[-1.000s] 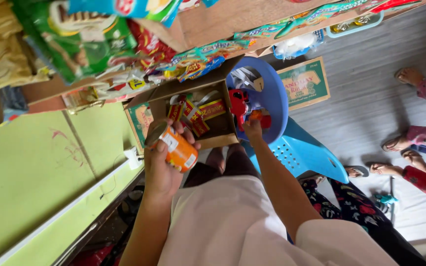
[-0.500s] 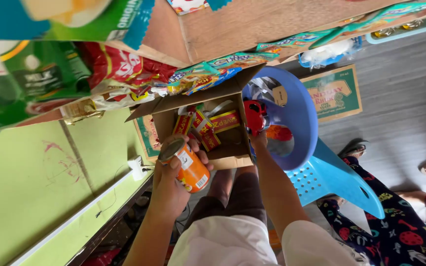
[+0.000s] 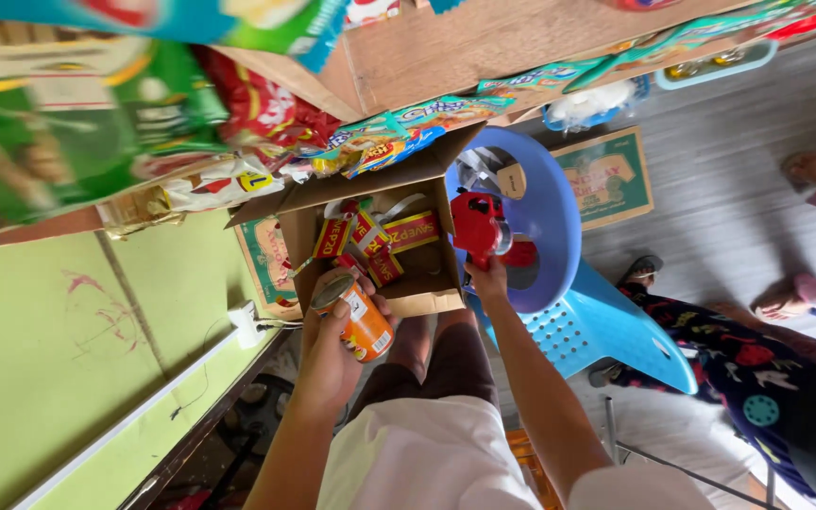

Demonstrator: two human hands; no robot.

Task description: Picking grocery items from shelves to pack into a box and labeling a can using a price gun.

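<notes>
While left hand (image 3: pixel 332 345) clasps orange can (image 3: pixel 363 326), carton (image 3: pixel 427 295) just beyond grip

We wear a plain white top, its cloth filling the view below the cardboard box (image 3: pixel 370 246), and dark brownish shorts just under that box. Both our forearms are bare, with no sleeves, watch or rings on either hand that we can see.

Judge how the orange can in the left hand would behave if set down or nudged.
The can looks rigid, with a metal lid, so it probably won't dent in the left hand. Being round, it would likely roll if laid sideways. Its glossy label may be somewhat slippery. It seems dense for its size.
</notes>
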